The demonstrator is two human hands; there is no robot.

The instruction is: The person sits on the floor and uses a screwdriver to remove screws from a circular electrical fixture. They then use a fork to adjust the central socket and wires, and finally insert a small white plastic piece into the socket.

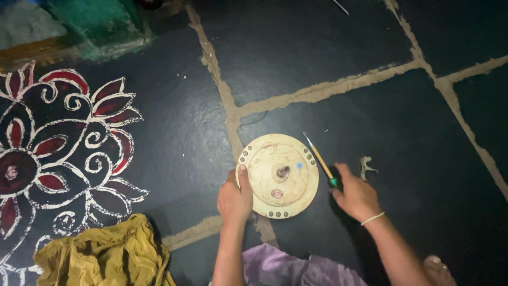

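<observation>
— Where did the cream round cover plate [279, 176] lie in relation to the hands?

— Flat on the dark stone floor [328, 47], between them. The left hand [235, 200] sat at its lower-left rim, thumb laid up over the edge and fingers curled against it, so that hand held the plate.

— And the right hand [355, 195]?

— Just off the plate's right side, closed around the green handle of a screwdriver [320, 161]. The tool's long axis ran from the hand up and to the left, its tip reaching the plate's upper-right rim.

— Which hand was nearer the central spindle [282, 171]?

— The left, I judged, though neither touched it. The screwdriver tip stood near the rim holes, apart from the spindle.

— Anything else close by?

— A small bent metal piece [366, 166] just beyond the right hand, and a mustard cloth [103, 254] well off to the left.
</observation>
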